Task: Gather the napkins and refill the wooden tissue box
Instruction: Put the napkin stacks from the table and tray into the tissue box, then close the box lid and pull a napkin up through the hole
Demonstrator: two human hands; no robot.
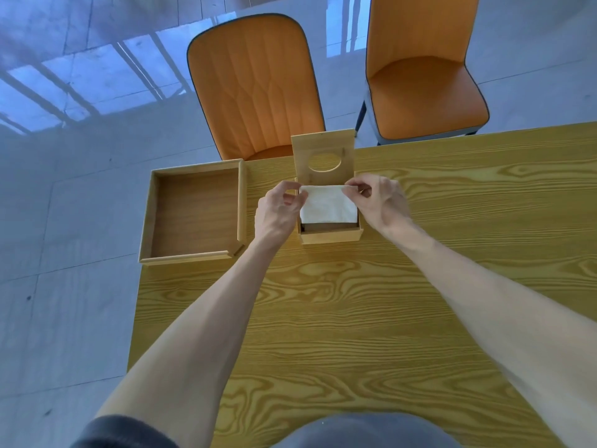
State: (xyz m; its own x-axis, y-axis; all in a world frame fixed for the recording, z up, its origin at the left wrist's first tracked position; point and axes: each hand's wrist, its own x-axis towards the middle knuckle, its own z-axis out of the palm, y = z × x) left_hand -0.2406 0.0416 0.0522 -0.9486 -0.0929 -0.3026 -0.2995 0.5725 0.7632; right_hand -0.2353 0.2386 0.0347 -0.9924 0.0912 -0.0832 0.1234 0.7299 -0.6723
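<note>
At frame centre, the left hand (278, 206) and right hand (378, 202) pinch the napkins' (328, 205) far corners over the open tissue box (331, 235); the box's depth stays hidden.

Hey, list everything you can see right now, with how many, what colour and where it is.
Table: one, yellow wood grain, fills the lower right of the view.
Tissue box: one, light wood, on the table at the far edge, in the middle.
Lid: one, light wood with an oval hole, standing open behind the box.
Napkins: a white stack, count unclear, in the box's open top.
Tray: one, light wood, at the table's far left corner.
Chairs: two, orange, on the grey floor beyond the table.
Left hand: pinching the stack's far left corner.
Right hand: pinching the far right corner.
</note>
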